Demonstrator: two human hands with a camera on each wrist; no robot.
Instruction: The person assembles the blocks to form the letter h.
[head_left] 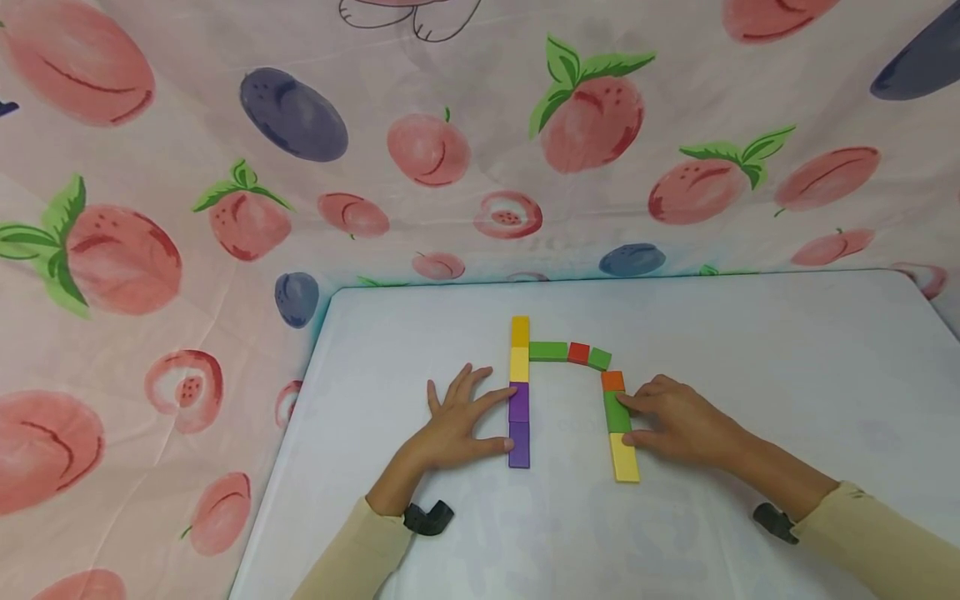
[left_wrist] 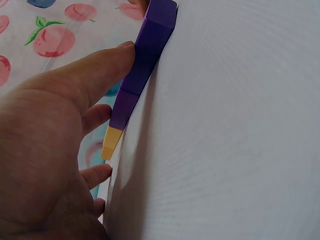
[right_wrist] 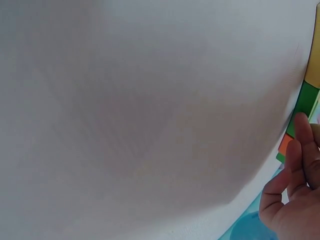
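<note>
Neither grip closes: the left hand (head_left: 453, 425) presses straight fingers against the purple blocks (head_left: 519, 423), and the right hand (head_left: 675, 421) touches the green block (head_left: 617, 412) at 3 o'clock on the tabletop (head_left: 750, 350). A sideways shove would likely knock either loose column crooked.

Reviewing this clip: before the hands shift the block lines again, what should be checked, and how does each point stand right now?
1. Left hand flat against the purple blocks, fingers straight: ok.
2. Right hand touching the green block and the yellow block below it: ok.
3. Left column straight, orange-yellow block down to purple: ok.
4. Top row flush: not ok; its right green block sits angled past the red block.
5. Right column joined to the orange block: ok.
6. Firmness of the right hand's contact: cannot tell.
</note>
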